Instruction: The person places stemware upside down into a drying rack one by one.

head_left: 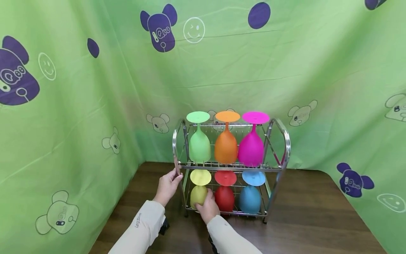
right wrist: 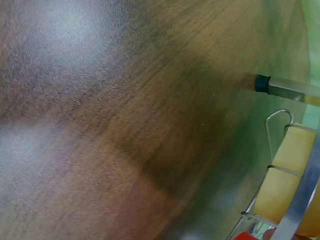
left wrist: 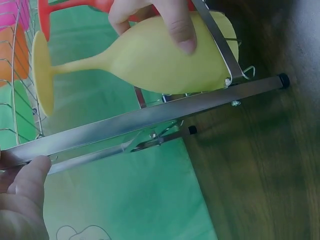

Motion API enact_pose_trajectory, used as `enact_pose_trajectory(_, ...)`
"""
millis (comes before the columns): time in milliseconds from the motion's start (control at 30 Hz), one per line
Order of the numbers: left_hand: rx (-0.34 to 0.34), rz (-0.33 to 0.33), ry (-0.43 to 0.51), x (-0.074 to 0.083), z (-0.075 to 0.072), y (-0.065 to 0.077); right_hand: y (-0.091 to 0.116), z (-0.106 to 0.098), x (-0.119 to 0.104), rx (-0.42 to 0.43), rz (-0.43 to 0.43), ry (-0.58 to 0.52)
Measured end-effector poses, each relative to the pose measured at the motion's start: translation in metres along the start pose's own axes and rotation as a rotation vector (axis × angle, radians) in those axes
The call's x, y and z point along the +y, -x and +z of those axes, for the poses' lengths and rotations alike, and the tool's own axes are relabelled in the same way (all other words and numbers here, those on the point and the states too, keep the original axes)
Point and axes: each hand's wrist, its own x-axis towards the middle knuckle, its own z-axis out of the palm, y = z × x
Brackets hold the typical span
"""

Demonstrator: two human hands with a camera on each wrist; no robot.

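Observation:
A two-tier chrome wire rack (head_left: pixel 273 169) holds upside-down plastic wine glasses. My left hand (head_left: pixel 167 186) grips the rack's left front post, thumb in front. On the lower tier my right hand (head_left: pixel 208 207) holds the bowl of the yellow wine glass (head_left: pixel 197 198), thumb on its near side and fingers towards the red wine glass (head_left: pixel 224 199). In the left wrist view, the yellow glass (left wrist: pixel 155 62) still sits within the rack's bars. A blue wine glass (head_left: pixel 250 200) stands right of the red one. The right wrist view does not show my right hand.
Green (head_left: pixel 200 146), orange (head_left: pixel 226 148) and magenta (head_left: pixel 251 150) wine glasses stand inverted on the upper tier. The rack stands on a dark wooden table (head_left: pixel 304 211). Green patterned cloth (head_left: pixel 234 63) hangs behind and on both sides.

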Motion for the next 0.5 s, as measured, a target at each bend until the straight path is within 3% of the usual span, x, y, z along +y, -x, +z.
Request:
enact_pose_trajectory(133,-0.029,-0.051,-0.006,-0.002,-0.006,0.002,0.000,0.002,-0.004,0.012,-0.016,-0.006)
enact_pose_trajectory(267,-0.053,-0.102,0.028,-0.009,-0.016,0.013,0.008,-0.006,-0.007,-0.024,-0.080,-0.051)
enact_pose_trajectory(367,-0.062,-0.118,0.045,-0.018,-0.025,0.025,0.015,-0.022,-0.009,-0.100,-0.171,-0.081)
enact_pose_trajectory(500,-0.087,-0.098,-0.011,-0.027,-0.040,0.035,0.018,-0.052,-0.005,-0.174,-0.293,-0.045)
